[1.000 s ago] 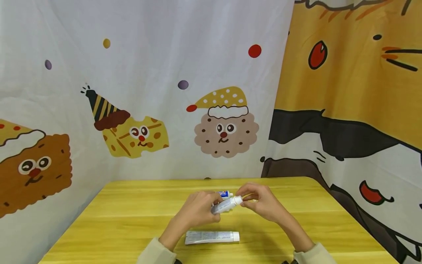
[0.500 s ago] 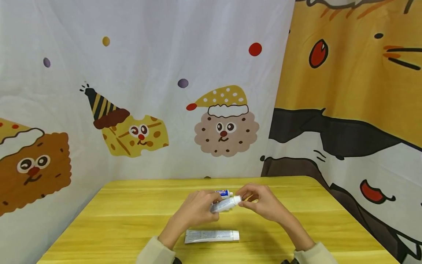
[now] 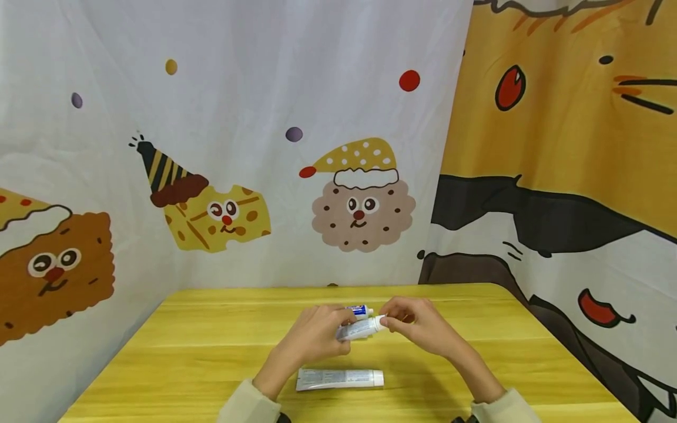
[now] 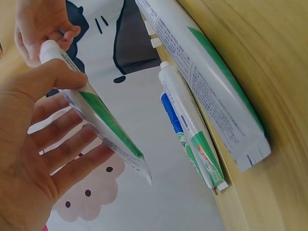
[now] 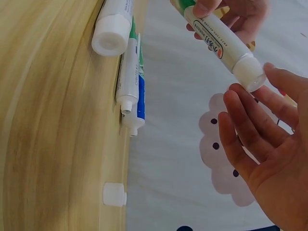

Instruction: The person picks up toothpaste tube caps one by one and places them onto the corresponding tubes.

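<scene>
Both hands meet at frame centre; left hand [image 3: 316, 339] grips a small white-and-green plastic tube [image 3: 355, 330]; right hand [image 3: 418, 326] pinches its white cap [image 5: 250, 72]; yellow wooden table [image 3: 211, 346] below.

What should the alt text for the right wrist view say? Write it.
A left hand holds a white tube by its body while the right hand touches its cap with its fingertips. More tubes and a loose white cap lie on the yellow table.
</scene>
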A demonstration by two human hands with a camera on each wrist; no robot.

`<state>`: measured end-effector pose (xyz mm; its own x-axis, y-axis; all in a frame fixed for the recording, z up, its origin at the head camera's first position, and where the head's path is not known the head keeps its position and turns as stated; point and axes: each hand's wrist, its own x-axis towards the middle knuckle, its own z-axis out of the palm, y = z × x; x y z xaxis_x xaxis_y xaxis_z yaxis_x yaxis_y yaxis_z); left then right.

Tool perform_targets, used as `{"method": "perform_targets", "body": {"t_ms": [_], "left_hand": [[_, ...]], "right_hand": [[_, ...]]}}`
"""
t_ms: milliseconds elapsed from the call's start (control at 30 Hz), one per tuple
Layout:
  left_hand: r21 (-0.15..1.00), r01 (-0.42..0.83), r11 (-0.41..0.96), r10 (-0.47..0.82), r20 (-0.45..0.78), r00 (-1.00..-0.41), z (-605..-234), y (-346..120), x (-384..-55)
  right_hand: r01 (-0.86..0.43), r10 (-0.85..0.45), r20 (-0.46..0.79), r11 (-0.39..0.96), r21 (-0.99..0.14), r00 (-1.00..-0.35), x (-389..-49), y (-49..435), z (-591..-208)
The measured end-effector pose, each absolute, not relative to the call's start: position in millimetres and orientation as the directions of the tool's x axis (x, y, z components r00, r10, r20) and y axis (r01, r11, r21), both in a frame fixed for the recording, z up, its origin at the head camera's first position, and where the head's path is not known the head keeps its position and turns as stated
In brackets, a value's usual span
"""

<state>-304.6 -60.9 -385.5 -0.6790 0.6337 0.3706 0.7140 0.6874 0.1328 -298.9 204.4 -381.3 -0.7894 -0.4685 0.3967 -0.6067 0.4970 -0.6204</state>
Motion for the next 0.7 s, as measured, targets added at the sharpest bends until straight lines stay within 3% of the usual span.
{"method": "perform_targets", "body": {"t_ms": [200, 467, 700], "left_hand": [[0.131, 0.717, 0.685, 0.637, 0.369, -0.676, -384.3, -61.3, -303.3], [0.121, 0.714, 0.689, 0.638, 0.365, -0.678, -385.2, -60.0, -303.7], [0.127, 0.707, 0.695, 0.632, 0.36, -0.686, -385.6, -59.7, -303.4]], "right_hand": [[-0.637, -0.491, 0.414, 0.498, -0.588, -0.766, -301.3, 205.6, -383.5], [-0.576, -0.436, 0.382, 0.535, -0.618, -0.815, -299.2, 205.9, -381.2], [-0.725, -0.538, 0.491, 0.436, -0.533, -0.685, -300.5, 207.4, -383.5]]}}
